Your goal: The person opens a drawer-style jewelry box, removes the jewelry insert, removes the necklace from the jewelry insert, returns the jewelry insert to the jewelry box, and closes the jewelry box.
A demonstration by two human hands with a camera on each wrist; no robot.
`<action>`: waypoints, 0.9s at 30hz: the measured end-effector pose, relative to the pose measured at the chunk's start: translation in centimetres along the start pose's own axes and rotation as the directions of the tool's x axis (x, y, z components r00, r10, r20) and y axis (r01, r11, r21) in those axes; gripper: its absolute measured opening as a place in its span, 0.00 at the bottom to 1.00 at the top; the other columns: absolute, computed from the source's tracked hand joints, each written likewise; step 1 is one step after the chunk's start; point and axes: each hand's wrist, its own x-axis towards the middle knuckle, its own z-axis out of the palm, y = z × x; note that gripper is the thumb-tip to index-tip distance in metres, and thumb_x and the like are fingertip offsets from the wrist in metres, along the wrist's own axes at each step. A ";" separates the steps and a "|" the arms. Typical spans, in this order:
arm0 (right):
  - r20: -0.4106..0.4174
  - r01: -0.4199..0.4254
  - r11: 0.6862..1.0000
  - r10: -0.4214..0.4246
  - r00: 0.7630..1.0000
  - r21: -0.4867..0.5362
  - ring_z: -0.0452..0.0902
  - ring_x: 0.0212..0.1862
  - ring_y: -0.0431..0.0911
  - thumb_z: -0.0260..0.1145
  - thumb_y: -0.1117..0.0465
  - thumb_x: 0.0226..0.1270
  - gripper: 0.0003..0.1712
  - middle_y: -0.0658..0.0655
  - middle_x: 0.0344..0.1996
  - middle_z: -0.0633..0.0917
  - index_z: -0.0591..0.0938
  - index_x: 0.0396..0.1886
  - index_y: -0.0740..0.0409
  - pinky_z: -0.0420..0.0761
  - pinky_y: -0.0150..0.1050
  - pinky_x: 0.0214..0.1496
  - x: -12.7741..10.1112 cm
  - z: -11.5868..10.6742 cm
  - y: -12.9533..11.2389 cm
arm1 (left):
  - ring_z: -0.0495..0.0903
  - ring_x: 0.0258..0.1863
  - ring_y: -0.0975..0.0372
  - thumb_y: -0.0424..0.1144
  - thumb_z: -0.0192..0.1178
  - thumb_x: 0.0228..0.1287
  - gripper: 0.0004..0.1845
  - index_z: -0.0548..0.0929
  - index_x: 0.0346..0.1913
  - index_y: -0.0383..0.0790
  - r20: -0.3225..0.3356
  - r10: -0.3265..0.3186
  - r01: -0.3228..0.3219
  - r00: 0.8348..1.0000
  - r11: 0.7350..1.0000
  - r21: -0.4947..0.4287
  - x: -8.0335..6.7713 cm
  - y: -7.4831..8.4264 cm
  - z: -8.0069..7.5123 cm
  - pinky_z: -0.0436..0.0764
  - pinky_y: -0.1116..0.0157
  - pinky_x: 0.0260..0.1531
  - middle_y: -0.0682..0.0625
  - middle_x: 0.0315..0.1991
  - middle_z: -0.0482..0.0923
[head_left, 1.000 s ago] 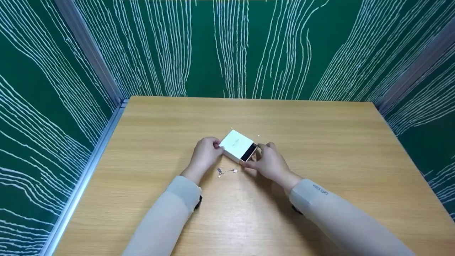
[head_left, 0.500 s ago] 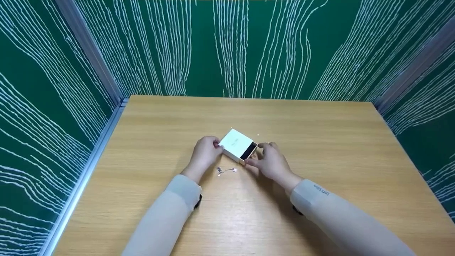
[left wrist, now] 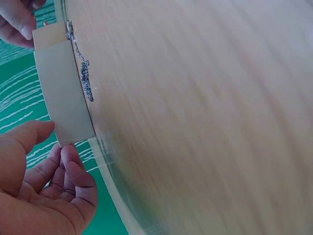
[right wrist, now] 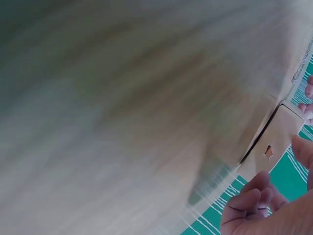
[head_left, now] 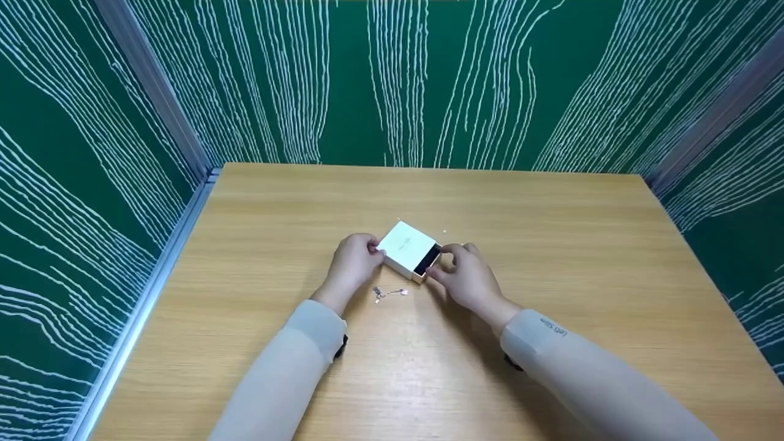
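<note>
A small white box (head_left: 404, 246) with a sliding drawer lies on the wooden table (head_left: 551, 233). A narrow dark strip of the drawer's inside (head_left: 427, 258) shows at its right end. My left hand (head_left: 361, 257) grips the box's left corner, thumb and fingers curled round the sleeve (left wrist: 66, 93). My right hand (head_left: 456, 269) pinches the drawer's end (right wrist: 276, 144). A thin silver chain (head_left: 389, 293) lies loose on the table just in front of the box, between my wrists; in the left wrist view the chain (left wrist: 84, 73) runs along the box's edge.
Green panels with white wavy lines (head_left: 392, 79) wall in the table at the back and both sides. A metal rail (head_left: 144, 306) runs along the table's left edge. Bare wood surrounds the box.
The dark strip of open drawer has narrowed as my right hand moved the drawer leftward into the sleeve. My left hand has kept its grip, and the chain has not moved.
</note>
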 end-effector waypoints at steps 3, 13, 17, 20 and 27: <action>0.002 0.001 1.000 -0.001 1.000 -0.008 0.77 0.44 0.49 0.77 0.45 0.79 0.38 0.61 0.59 0.78 0.79 0.78 0.58 0.78 0.47 0.51 0.0 0.0 0.0 | 0.86 0.45 0.60 0.40 0.73 0.74 0.12 0.93 0.55 0.39 0.031 -0.042 0.042 0.999 0.999 0.010 0.5 -0.5 0.4 0.88 0.59 0.55 0.52 0.43 0.89; 0.010 -0.004 0.999 0.004 1.000 -0.033 0.79 0.45 0.51 0.78 0.46 0.79 0.38 0.63 0.63 0.79 0.79 0.79 0.60 0.82 0.50 0.53 0.2 0.0 -0.5 | 0.87 0.47 0.55 0.35 0.72 0.73 0.12 0.92 0.55 0.33 0.021 -0.030 0.030 0.999 1.000 -0.008 -0.6 1.2 -0.9 0.89 0.57 0.57 0.46 0.44 0.90; 0.003 0.001 0.999 0.000 1.000 -0.054 0.76 0.38 0.49 0.77 0.46 0.79 0.38 0.62 0.63 0.80 0.80 0.78 0.61 0.79 0.46 0.44 0.3 0.1 -0.7 | 0.87 0.46 0.56 0.35 0.73 0.73 0.12 0.92 0.55 0.34 0.023 -0.045 0.046 0.999 0.999 -0.015 -0.4 0.9 -0.7 0.89 0.57 0.56 0.47 0.44 0.90; 0.000 -0.011 0.998 0.011 1.000 -0.057 0.78 0.40 0.50 0.77 0.45 0.79 0.39 0.63 0.64 0.81 0.79 0.78 0.62 0.82 0.48 0.48 0.4 0.1 -0.8 | 0.87 0.47 0.54 0.35 0.72 0.75 0.11 0.92 0.54 0.32 0.033 -0.053 0.054 0.998 0.998 -0.029 -1.2 2.3 -1.6 0.89 0.55 0.58 0.45 0.44 0.90; 0.004 -0.022 0.998 0.022 1.000 -0.065 0.83 0.53 0.57 0.75 0.45 0.80 0.40 0.67 0.69 0.81 0.78 0.78 0.66 0.85 0.59 0.68 0.6 0.2 -0.7 | 0.86 0.45 0.56 0.33 0.70 0.73 0.10 0.92 0.52 0.34 0.013 -0.048 0.048 0.999 0.999 -0.015 -0.9 1.7 -1.0 0.88 0.57 0.54 0.47 0.42 0.89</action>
